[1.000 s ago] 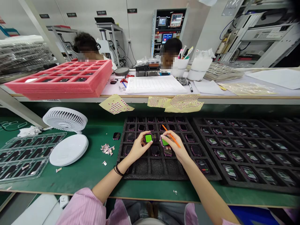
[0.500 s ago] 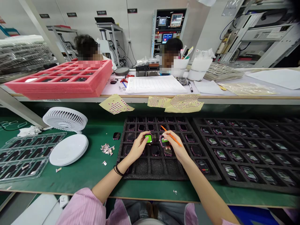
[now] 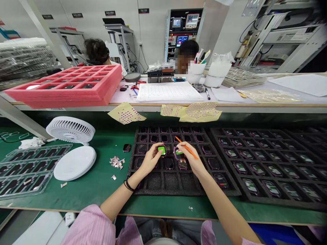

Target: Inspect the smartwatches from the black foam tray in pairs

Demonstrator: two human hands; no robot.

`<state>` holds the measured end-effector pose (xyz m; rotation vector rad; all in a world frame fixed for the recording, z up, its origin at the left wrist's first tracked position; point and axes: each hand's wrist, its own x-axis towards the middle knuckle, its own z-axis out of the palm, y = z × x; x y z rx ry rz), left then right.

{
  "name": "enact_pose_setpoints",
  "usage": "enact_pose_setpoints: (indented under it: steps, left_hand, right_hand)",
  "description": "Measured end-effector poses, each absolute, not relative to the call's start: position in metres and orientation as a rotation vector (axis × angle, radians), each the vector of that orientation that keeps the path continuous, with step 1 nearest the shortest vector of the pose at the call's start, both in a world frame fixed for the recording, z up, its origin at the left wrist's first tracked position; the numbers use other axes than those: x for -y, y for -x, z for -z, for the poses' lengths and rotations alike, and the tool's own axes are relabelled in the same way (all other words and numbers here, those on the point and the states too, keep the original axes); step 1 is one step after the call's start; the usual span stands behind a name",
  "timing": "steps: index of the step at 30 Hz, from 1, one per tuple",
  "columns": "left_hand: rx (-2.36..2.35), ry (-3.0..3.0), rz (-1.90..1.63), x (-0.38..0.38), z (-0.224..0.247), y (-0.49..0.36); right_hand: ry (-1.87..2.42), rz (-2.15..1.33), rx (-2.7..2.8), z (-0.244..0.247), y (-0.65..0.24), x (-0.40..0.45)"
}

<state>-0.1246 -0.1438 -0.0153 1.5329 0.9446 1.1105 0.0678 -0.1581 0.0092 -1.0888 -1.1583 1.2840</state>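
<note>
My left hand [image 3: 150, 160] is shut on a smartwatch [image 3: 161, 150] with a green film on its screen, just above a black foam tray [image 3: 163, 185]. My right hand [image 3: 190, 158] pinches a thin orange pick [image 3: 187, 152], whose tip lies near a pink-framed smartwatch [image 3: 179, 153]. That watch sits beside the first, and my fingers touch its edge. Below it, another pink-framed watch [image 3: 182, 164] rests in a foam pocket. Several more watches fill the surrounding pockets.
A larger black tray [image 3: 255, 183] of watches lies to the right. To the left are a white fan [image 3: 70, 130], scraps, and a clear plastic tray [image 3: 30, 170]. A pink foam tray [image 3: 63, 88], papers, and two co-workers occupy the bench beyond.
The orange pick has swung slightly flatter in my right hand. The co-worker at the back left has shifted and lowered their head. My left hand and its watch stay nearly still.
</note>
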Motion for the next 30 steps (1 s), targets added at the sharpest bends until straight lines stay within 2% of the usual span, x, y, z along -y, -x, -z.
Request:
enact_pose_setpoints:
  steps: [9,30]
  left_hand:
    - [-0.939,-1.631,-1.072,0.1413,0.0247,0.1235]
    - [-0.963,-1.341,-0.980,0.1383,0.0227,0.1235]
  right_hand:
    - [1.083,-1.289,1.142,-0.0101,-0.0671,0.1585]
    - [1.084,-1.293,1.151,-0.0046,-0.0690,0.1562]
